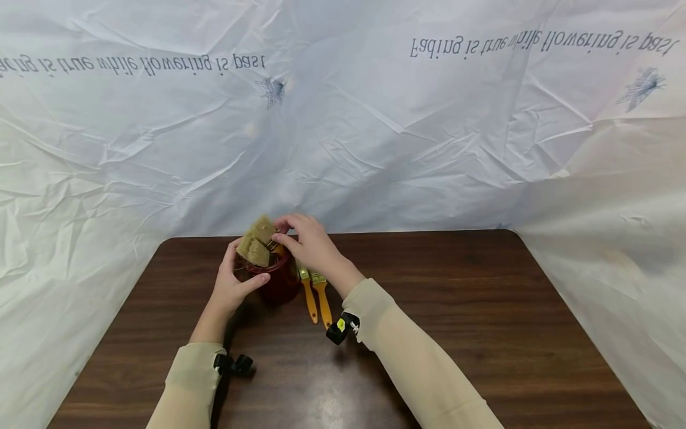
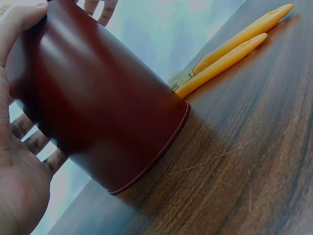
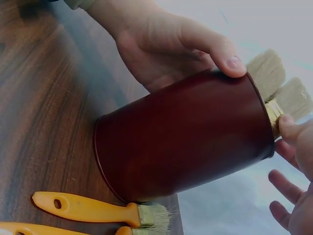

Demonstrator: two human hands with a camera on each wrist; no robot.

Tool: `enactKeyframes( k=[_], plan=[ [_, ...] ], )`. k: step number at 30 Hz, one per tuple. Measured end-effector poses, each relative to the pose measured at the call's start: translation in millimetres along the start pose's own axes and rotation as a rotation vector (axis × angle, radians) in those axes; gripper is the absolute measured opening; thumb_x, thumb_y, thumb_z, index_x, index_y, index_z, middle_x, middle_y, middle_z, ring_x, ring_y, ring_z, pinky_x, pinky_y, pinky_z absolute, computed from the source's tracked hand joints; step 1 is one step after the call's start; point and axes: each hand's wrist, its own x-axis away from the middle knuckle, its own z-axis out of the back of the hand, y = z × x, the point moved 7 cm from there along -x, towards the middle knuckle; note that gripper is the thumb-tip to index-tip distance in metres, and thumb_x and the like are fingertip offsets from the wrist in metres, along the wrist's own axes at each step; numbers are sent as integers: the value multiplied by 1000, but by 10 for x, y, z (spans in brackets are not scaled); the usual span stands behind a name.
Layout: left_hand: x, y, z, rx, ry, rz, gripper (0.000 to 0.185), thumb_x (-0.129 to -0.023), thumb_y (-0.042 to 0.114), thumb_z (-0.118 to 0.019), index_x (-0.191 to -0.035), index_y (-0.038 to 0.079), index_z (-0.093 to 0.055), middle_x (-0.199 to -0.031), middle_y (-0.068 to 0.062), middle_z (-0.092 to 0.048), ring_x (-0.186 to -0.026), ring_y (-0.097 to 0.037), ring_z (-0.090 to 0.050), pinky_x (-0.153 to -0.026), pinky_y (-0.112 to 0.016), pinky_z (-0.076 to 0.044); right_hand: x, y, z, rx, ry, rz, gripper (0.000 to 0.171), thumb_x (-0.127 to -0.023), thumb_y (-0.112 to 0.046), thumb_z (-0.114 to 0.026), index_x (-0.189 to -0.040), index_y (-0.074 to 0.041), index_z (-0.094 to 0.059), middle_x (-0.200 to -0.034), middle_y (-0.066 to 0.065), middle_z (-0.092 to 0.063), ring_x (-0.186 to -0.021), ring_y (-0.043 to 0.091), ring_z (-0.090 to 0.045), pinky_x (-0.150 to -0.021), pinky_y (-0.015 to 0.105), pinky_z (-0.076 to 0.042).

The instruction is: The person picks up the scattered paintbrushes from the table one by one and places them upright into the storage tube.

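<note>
Holding the dark red round metal can (image 1: pixel 276 279) by its side, the left hand (image 1: pixel 233 286) wraps its thumb and fingers around it. The can stands on the brown wooden table (image 1: pixel 455 310), near the far edge. Two brushes with tan bristles (image 1: pixel 257 241) stick up out of the can. The right hand (image 1: pixel 311 244) reaches over the top and pinches one of these brushes with its fingertips (image 3: pixel 288 125). Two more brushes with yellow plastic handles (image 1: pixel 316 298) lie flat on the table, just beside the can. A crinkled white sheet with grey writing (image 1: pixel 343 119) hangs behind the table.
</note>
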Motion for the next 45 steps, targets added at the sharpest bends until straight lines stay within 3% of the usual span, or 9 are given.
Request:
enactKeyframes(
  k=[4,7,13,23,27,32,40,45],
  plan=[
    [-17,-1,-3,9,1,-9,81,-88,-3,-79,-160,15,-47,-140,-1,-59,-121,-20,-58,-95,-25,-49,-1,20,34,8,-17,-17,26,-112,-29,-65,-132,-14,-72,-131,4,-70,-129,29,-61,-110,49,-47],
    [-24,-2,-4,21,-2,-14,81,-88,-4,-79,-160,15,-47,-140,-2,-59,-121,-20,-59,-95,-24,-51,9,31,62,8,-45,-31,28,-113,-29,-63,-136,-15,-71,-141,5,-67,-138,31,-56,-114,52,-43],
    [-16,6,-5,9,2,-13,81,-89,-4,-80,-160,15,-47,-140,0,-59,-122,-19,-58,-95,-23,-49,83,121,135,-79,-76,-66,39,-115,-22,-60,-152,-13,-64,-152,8,-60,-141,27,-55,-111,44,-51],
    [-10,0,-16,1,3,-8,82,-88,-5,-80,-160,15,-47,-139,1,-59,-122,-19,-58,-94,-23,-50,456,431,276,-114,18,-170,37,-111,-25,-69,-145,-11,-67,-135,7,-66,-119,24,-64,-100,45,-54],
    [-7,-10,-17,15,-6,-9,83,-88,-6,-79,-161,15,-47,-141,0,-58,-123,-19,-58,-94,-23,-51,681,584,219,-131,62,-213,34,-108,-25,-73,-138,-11,-69,-124,6,-68,-108,22,-66,-91,42,-56],
    [-5,-9,-1,15,3,-9,82,-88,-6,-80,-160,15,-47,-141,0,-59,-124,-20,-57,-94,-23,-50,927,760,61,-155,90,-279,32,-105,-23,-76,-132,-6,-70,-117,8,-69,-103,22,-67,-90,41,-57],
    [6,-17,-1,5,7,-9,82,-88,-4,-78,-161,16,-47,-142,2,-58,-125,-19,-55,-96,-23,-48,1170,908,-204,-153,16,-432,41,-103,-33,-78,-133,-6,-69,-117,7,-68,-101,22,-65,-91,44,-57],
    [9,-1,-19,21,-3,-13,82,-89,-5,-77,-163,15,-47,-143,1,-57,-126,-19,-55,-96,-21,-49,1217,933,-283,-140,-20,-454,50,-100,-38,-82,-135,-6,-68,-115,6,-66,-103,23,-63,-92,45,-56]
  ],
)
